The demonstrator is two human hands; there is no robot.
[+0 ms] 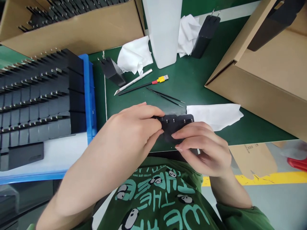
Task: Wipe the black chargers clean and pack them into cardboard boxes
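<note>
Near the front edge of the green table, both hands hold black plug adapters (173, 123) with small metal prongs, side by side. My left hand (141, 127) is closed on their left end, its fingertips on the dark casing. My right hand (203, 147) grips the right part between thumb and fingers; a small white spot shows below its fingers. Black tweezers (165, 96) lie just beyond. Past them are a black stick with a yellow and red USB end (148, 84) and a silver craft knife (134, 81). A white cloth (214, 115) lies to the right.
At left stands a blue tray (90, 95) full of black adapters. Cardboard boxes stand at back left (96, 32) and right (268, 86). A white container (165, 32) stands at the back, with crumpled cloths (135, 56) and single adapters (111, 71) (206, 35) near it.
</note>
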